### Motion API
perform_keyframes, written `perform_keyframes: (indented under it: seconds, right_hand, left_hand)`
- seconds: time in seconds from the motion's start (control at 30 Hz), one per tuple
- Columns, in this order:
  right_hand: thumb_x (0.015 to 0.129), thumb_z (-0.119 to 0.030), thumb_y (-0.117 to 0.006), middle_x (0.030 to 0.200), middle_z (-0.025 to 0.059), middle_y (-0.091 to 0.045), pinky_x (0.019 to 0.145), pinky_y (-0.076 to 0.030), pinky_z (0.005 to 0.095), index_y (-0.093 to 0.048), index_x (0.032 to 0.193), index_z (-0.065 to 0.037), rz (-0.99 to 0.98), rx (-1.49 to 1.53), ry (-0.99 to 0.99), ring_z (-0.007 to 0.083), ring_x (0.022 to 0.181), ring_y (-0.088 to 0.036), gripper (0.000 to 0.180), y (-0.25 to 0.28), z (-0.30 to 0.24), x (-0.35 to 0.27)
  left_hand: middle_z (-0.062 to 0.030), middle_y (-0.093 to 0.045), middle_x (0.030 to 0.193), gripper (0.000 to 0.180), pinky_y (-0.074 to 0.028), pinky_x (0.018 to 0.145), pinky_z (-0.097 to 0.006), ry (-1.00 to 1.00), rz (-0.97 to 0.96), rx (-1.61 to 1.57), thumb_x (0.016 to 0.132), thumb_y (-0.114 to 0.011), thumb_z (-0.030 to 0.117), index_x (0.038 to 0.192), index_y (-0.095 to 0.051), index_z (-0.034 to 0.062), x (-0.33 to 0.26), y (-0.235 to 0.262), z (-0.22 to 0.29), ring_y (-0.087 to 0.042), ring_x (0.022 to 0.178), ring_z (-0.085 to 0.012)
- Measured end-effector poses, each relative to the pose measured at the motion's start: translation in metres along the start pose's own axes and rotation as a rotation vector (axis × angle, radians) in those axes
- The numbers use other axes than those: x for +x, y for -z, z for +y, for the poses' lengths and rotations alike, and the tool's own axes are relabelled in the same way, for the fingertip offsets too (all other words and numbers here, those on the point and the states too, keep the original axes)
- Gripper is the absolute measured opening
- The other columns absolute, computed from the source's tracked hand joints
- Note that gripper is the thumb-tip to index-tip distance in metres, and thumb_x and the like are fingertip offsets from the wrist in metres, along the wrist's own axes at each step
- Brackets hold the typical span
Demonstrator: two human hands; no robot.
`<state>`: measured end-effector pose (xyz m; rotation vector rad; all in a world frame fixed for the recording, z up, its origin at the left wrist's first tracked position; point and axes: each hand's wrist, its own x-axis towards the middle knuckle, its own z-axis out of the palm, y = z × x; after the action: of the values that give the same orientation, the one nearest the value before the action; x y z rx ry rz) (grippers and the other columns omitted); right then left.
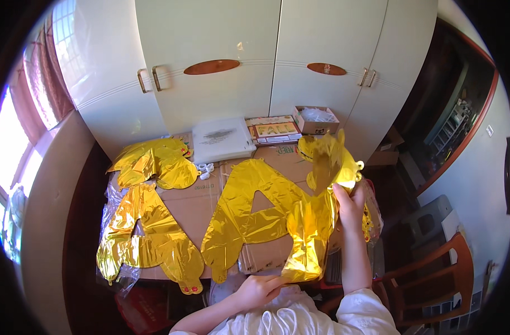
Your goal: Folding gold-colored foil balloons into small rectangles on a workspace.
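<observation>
several gold foil balloons lie flat on the desk (196, 209), which is covered with brown cardboard. going from the left, one crumpled gold balloon (146, 240) rests near the left edge, and another gold piece (154, 162) lies behind it. next comes a flat letter-shaped balloon (249, 215) with a triangle hole, in the middle of the desk. behind it there is a white flat package (221, 138), a printed card pack (273, 129) and a small open box (316, 120), all against the white wardrobe (238, 56). the held foil balloon (316, 212) hangs in the air, just right of the letter-shaped one and over the right part of the desk. the left hand (260, 290) pinches its lower end, with fingers pressed together on the foil. the right hand (348, 205) is raised and grips its upper part, fingers closed around the crinkled foil. i judge this foil to be very light, thin, slippery and easy to crease or tear, so it is better to hold it at the edges or seams. a wooden chair (433, 279) stands at the right.
</observation>
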<state>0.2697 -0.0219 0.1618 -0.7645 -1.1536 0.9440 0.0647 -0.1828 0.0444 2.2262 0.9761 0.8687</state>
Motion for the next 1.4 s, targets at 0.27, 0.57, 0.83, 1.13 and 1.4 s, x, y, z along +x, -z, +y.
perform_keyframes:
  seconds: [0.27, 0.57, 0.83, 1.13, 1.4]
  right_hand:
    - [0.080, -0.006, -0.063, 0.077, 0.0126, -0.062, 0.058, -0.049, 0.0366, -0.054, 0.093, -0.002, -0.339, -0.896, 0.339, 0.0219, 0.065, -0.062, 0.016, -0.063, 0.030, 0.040]
    - [0.076, -0.008, -0.060, 0.091, 0.0223, -0.064, 0.074, -0.052, 0.0471, -0.053, 0.096, 0.001, -0.744, -1.183, 0.015, 0.0395, 0.083, -0.064, 0.023, -0.130, 0.197, 0.018]
    - [0.076, -0.008, -0.059, 0.088, 0.0213, -0.064, 0.068, -0.054, 0.0465, -0.053, 0.098, 0.000, -0.743, -1.204, 0.094, 0.0379, 0.078, -0.066, 0.025, -0.151, 0.202, -0.002]
    - [0.082, -0.006, -0.052, 0.086, 0.0192, -0.063, 0.064, -0.055, 0.0438, -0.055, 0.093, 0.000, -0.730, -1.185, 0.200, 0.0347, 0.073, -0.067, 0.013, -0.148, 0.196, -0.009]
    - [0.080, -0.022, -0.064, 0.091, 0.0165, -0.063, 0.069, -0.054, 0.0441, -0.055, 0.100, -0.003, -0.801, -1.198, 0.146, 0.0353, 0.080, -0.065, 0.028, -0.130, 0.198, -0.004]
  left_hand:
    - [-0.0066, -0.068, 0.096, 0.022, -0.053, 0.072, -0.027, 0.434, 0.211, -0.837, 0.089, -0.061, 0.004, 0.110, -0.063, 0.0005, -0.015, -0.050, -0.013, -0.064, 0.081, -0.0104]
    - [-0.0073, -0.067, 0.101, 0.022, -0.051, 0.076, -0.027, 0.829, 0.420, -1.372, 0.089, -0.062, 0.004, 0.110, -0.061, -0.0011, -0.064, -0.067, -0.048, -0.063, 0.084, -0.0123]
    - [-0.0094, -0.066, 0.105, 0.022, -0.053, 0.079, -0.031, 0.934, 0.355, -1.540, 0.091, -0.059, 0.008, 0.112, -0.059, -0.0020, -0.061, -0.071, -0.050, -0.066, 0.089, -0.0176]
    - [-0.0065, -0.066, 0.106, 0.024, -0.054, 0.079, -0.031, 1.007, 0.392, -1.547, 0.096, -0.056, 0.017, 0.111, -0.060, -0.0004, -0.035, -0.078, -0.043, -0.065, 0.091, -0.0151]
    - [-0.0036, -0.065, 0.106, 0.023, -0.052, 0.082, -0.034, 1.014, 0.391, -1.534, 0.097, -0.053, 0.019, 0.116, -0.057, 0.0066, 0.012, -0.064, -0.038, -0.063, 0.095, -0.0151]
